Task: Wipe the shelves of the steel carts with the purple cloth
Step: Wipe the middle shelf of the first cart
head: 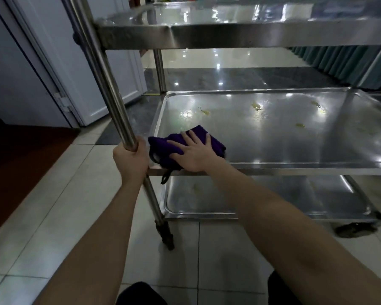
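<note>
1. The floor [53, 205] is covered with big pale tiles, and a dark red part is seen at the far left.
2. A steel cart [229, 36] is parked on the tiles, and three shelves are built into it.
3. A white door [79, 62] is seen behind the cart on the left.
4. The middle shelf [273, 137] is made shiny by the lights, and some wet marks are seen on it.
5. The top shelf [207, 16] is seen from just below, so only part of it is shown.
6. The bottom shelf [273, 199] is partly hidden by the right arm.
7. The near left post [101, 73] of the cart is gripped by the left hand [131, 158], with the fingers curled tight around it, just above the middle shelf.
8. The purple cloth [161, 146] is laid bunched up on the near left corner of the middle shelf, close to the post.
9. The cloth is pressed down by the right hand [194, 153], with the fingers kept straight and spread out flat on top.
10. A wheel [166, 236] is fixed under the post.
11. A small loop [165, 178] of the cloth is left hanging over the front edge of the shelf.
12. A few little yellow spots [256, 106] are scattered on the middle shelf, well apart from the cloth.
</note>
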{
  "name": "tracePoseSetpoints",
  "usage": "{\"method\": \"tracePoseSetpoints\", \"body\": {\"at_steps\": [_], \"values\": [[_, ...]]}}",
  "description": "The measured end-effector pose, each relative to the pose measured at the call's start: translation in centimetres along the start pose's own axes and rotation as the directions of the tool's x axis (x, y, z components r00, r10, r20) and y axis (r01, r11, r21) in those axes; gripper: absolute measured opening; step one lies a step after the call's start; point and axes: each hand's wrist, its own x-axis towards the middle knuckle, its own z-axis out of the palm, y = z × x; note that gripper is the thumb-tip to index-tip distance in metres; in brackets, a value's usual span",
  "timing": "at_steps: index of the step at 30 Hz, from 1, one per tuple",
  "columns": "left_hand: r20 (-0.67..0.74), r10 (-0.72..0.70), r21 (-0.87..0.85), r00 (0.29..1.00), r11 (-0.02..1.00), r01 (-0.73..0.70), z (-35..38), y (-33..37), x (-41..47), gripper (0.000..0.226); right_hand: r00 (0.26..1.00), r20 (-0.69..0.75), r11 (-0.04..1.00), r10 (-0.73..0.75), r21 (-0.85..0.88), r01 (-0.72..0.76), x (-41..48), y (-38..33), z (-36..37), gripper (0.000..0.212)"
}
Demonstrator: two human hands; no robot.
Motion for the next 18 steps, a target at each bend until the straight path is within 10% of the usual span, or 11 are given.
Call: {"method": "tracePoseSetpoints", "body": {"at_steps": [8,13,18], "values": [[0.121,-0.050,0.076,0.991,0.996,0.041,-0.9,0.4,2.2,0.061,0.947,-0.016,0.947,0.320,0.012,-0.320,-11.9,17.3,-3.5,0.067],[-0.248,0.280,0.314,0.927,0.929,-0.197,-0.9,-0.3,-4.4,0.049,0.918,-0.084,0.922,0.388,0.013,-0.388,-13.0,17.6,-3.2,0.075],[0.388,0.518,0.353,0.762,0.681,-0.642,7.0,3.4,-10.8,0.032,0.913,-0.131,0.922,0.386,0.025,-0.386,-12.5,17.1,-2.5,0.078]]}}
